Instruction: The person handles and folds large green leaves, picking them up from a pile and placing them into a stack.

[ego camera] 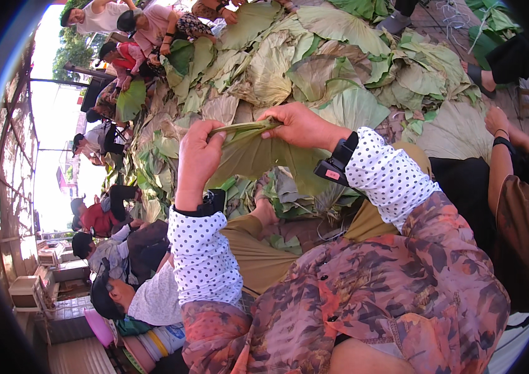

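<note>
Between my two hands a large green lotus leaf is stretched by its gathered upper edge, its blade hanging down over my lap. The fingers and thumb of my left hand pinch the edge at the left. My right hand grips the bunched part near a short stub at its centre. White dotted sleeves and black wrist devices cover both wrists. Beyond the held leaf lies a wide heap of dried and green leaves, some pale brown and curled. More leaf pieces lie beneath, by my bare foot.
A co-worker in brown sits close at the right. Several other people sit in a row at the left, one holding a green leaf. Pink and white buckets stand at the lower left. White string lies at the upper right.
</note>
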A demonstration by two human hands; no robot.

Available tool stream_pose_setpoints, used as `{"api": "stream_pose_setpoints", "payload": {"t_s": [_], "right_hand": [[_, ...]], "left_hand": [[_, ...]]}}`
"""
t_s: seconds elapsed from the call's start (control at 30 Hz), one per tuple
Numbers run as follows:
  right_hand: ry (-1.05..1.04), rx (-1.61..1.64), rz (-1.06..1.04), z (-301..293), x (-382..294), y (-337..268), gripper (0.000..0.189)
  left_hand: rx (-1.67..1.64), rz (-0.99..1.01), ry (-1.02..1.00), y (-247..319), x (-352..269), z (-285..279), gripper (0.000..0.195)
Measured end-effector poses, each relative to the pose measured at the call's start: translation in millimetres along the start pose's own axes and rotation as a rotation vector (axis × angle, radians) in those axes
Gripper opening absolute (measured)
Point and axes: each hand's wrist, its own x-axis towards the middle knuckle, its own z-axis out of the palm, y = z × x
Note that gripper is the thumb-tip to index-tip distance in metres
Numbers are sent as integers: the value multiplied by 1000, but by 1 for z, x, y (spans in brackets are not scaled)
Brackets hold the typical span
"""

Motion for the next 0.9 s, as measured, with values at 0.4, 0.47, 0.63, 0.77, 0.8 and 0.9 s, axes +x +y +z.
{"api": "stream_pose_setpoints", "payload": {"t_s": [0.4,0.47,0.63,0.77,0.8,0.9], "right_hand": [[-149,55,-69,-5,-5,-5,38],[-84,-80,-101,0,-6,-4,36],[-2,-116,-167,6,-4,-10,31],[47,-108,-144,5,-4,-2,28],[47,-107,-146,6,-5,-1,28],[33,-105,-100,7,-8,2,28]], "left_hand": [[-16,-156,8,-1,-3,-6,16],[-6,-181,-4,-1,-4,-5,16],[-20,-134,-30,-20,-3,-7,16],[-149,-279,-90,-11,0,-2,18],[-148,-280,-89,-13,-1,-2,18],[-87,-216,-168,-10,-7,-4,20]]}}
